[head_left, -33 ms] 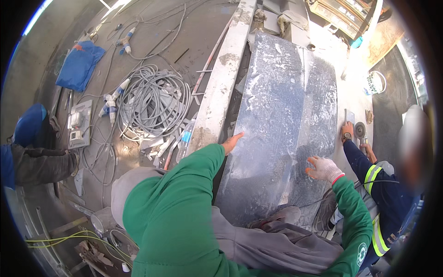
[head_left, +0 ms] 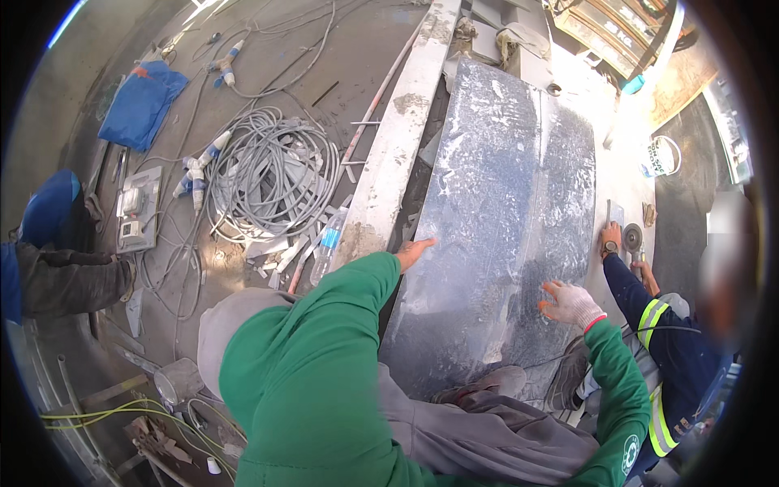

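Note:
A wide, slightly bowed panel (head_left: 479, 195), blue-grey and streaked with white residue, lies in front of me. My bare left hand (head_left: 415, 253) is at its left edge, a digit stretched out onto the surface; the other fingers are partly hidden. Over the panel's near right part is my right hand (head_left: 573, 305) in a pale knitted glove with orange fingertips. Its fingers are spread with nothing between them; I cannot tell whether they touch the panel. Green sleeves cover both my arms.
A co-worker in a dark blue reflective-striped sleeve (head_left: 629, 288) holds an angle grinder (head_left: 633, 235) at right. A white beam (head_left: 398, 138) runs along the panel's left. Beyond it lie coiled grey cable (head_left: 272, 174), a water bottle (head_left: 326, 243) and a blue bag (head_left: 142, 105). Another person crouches far left.
The view has shifted slightly, moving the panel a little to the right in the picture. Both my hands stay in nearly the same places.

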The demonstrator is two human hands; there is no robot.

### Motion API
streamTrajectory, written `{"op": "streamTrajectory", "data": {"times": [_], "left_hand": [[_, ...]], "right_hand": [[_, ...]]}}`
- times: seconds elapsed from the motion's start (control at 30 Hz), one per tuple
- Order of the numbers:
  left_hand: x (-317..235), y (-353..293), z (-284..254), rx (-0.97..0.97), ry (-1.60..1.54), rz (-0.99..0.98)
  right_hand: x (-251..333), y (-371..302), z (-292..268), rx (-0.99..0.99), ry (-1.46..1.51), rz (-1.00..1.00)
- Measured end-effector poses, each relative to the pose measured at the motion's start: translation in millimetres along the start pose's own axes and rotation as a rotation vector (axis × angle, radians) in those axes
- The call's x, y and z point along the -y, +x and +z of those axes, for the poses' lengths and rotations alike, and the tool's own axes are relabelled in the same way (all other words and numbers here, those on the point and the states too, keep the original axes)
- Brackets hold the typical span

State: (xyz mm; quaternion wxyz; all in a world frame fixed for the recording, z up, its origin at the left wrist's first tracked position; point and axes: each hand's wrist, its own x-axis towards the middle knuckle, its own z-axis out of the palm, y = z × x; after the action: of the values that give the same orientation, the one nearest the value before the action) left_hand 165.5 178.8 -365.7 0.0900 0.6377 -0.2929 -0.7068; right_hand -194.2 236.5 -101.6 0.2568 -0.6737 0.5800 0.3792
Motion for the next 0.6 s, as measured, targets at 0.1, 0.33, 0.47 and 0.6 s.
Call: {"op": "streamTrajectory", "data": {"times": [0.1, 0.33, 0.47, 0.6], "left_hand": [[1, 5, 3, 0.044, 0.150, 0.050], [6, 18, -7, 0.153, 0.340, 0.155], [6, 27, 3, 0.124, 0.120, 0.140], [7, 24, -1, 0.103, 0.022, 0.066]], "right_hand": [[10, -13, 4, -0.020, 0.005, 0.033], [68, -20, 17, 0.170, -0.009, -0.054], [90, -21, 17, 0.141, 0.043, -0.139], [94, -14, 14, 0.060, 0.000, -0.160]]}}
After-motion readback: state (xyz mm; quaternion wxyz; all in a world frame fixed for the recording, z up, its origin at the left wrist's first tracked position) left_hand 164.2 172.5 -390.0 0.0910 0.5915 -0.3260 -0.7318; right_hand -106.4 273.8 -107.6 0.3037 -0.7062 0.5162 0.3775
